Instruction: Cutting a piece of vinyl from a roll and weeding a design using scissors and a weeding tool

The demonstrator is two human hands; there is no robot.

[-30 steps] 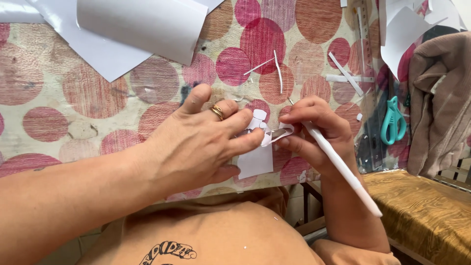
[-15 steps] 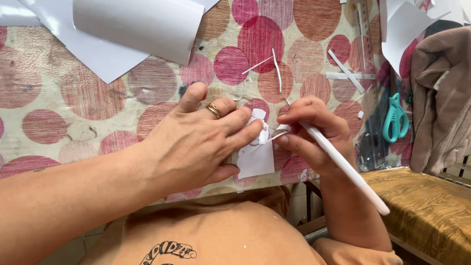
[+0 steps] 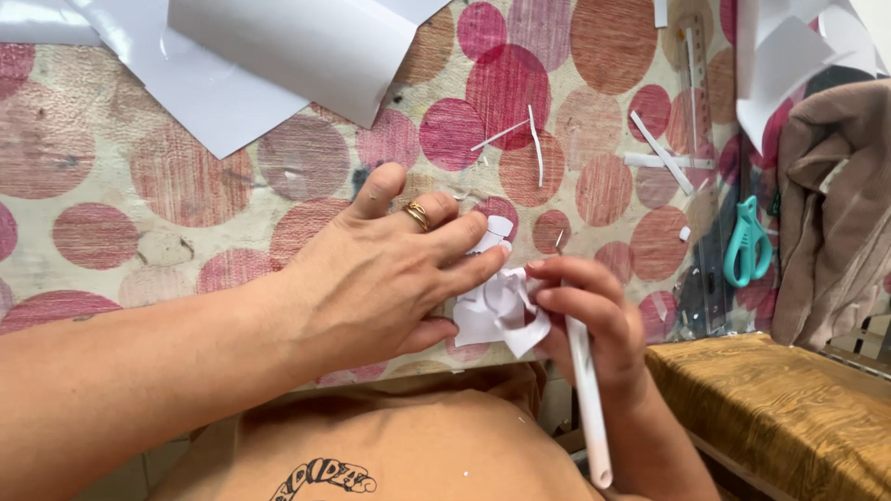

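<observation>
Presently the left hand (image 3: 385, 278) lies flat, palm down, on the table (image 3: 139, 232), which is covered by a cloth of red and pink circles; a gold ring (image 3: 417, 215) sits on one finger; its fingertips press down on a small white paper cut-out (image 3: 497, 311) at the near edge of the table; the right hand (image 3: 589, 320) meets the same cut-out from the other side, thumb and forefinger pinching its curled edge, while the remaining fingers close round a white pen-shaped tool (image 3: 587, 399) whose free end points down towards the person's lap; whether the tool's tip touches the paper cannot be told. Large white sheets (image 3: 278, 65) lie at the far left of the table; thin paper strips (image 3: 534, 144) are scattered beyond the hands; teal-handled scissors (image 3: 747, 241) rest near the right edge, well apart from both hands.
</observation>
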